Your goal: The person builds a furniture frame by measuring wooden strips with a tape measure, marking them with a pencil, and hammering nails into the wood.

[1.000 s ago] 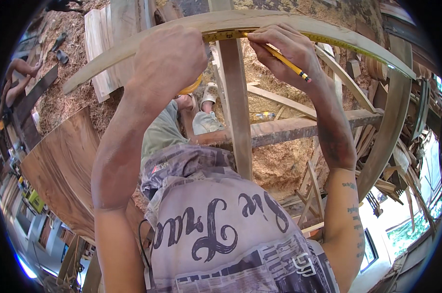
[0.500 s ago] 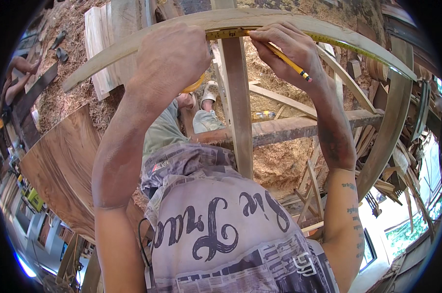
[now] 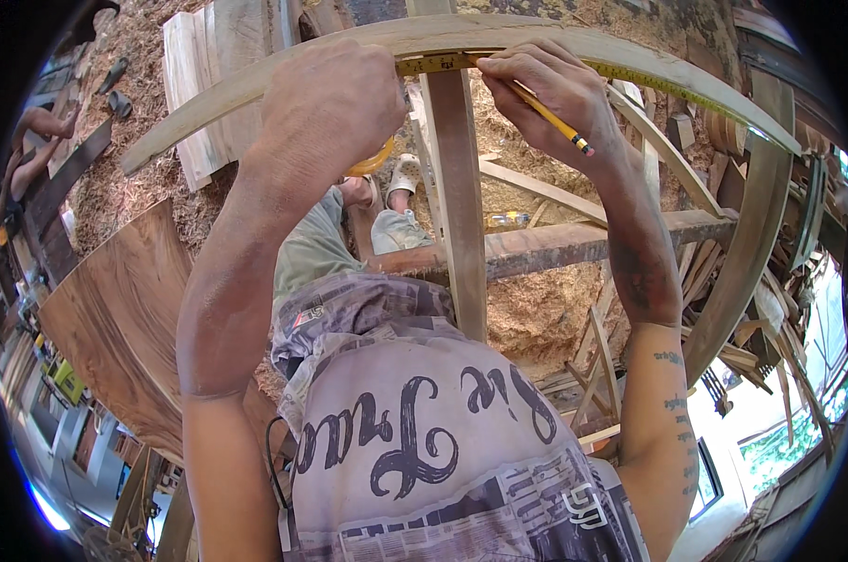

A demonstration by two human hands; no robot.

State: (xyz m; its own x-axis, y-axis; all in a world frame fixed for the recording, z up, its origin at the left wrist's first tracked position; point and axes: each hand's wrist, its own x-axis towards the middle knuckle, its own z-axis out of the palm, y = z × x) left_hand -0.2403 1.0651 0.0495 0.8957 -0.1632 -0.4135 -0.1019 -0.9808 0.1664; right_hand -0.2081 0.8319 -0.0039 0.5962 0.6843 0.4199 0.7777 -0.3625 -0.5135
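Observation:
A long wooden board (image 3: 461, 36) spans the top of the view, bowed by the lens. Along its near edge runs a yellow tape measure blade (image 3: 672, 89), stretched out to the right. My left hand (image 3: 335, 108) is closed around the tape measure's case; only a yellow curve of it shows below the palm. In my right hand (image 3: 548, 92) a yellow pencil (image 3: 550, 117) is pinched, its tip against the board beside the blade and its eraser end toward me. Beneath the board, an upright-looking timber (image 3: 457, 206) meets it between my hands.
A crossing beam (image 3: 602, 245) lies below my right forearm. At left stands a broad, grained wood slab (image 3: 119, 318); pale planks (image 3: 204, 94) lie behind the left hand. Wood shavings cover the ground, and scrap sticks (image 3: 771, 318) pile up at right. Another person's bare limb (image 3: 44, 131) shows far left.
Almost nothing differs. The pencil's eraser end has shifted very slightly left and up; both hands keep their places at the board.

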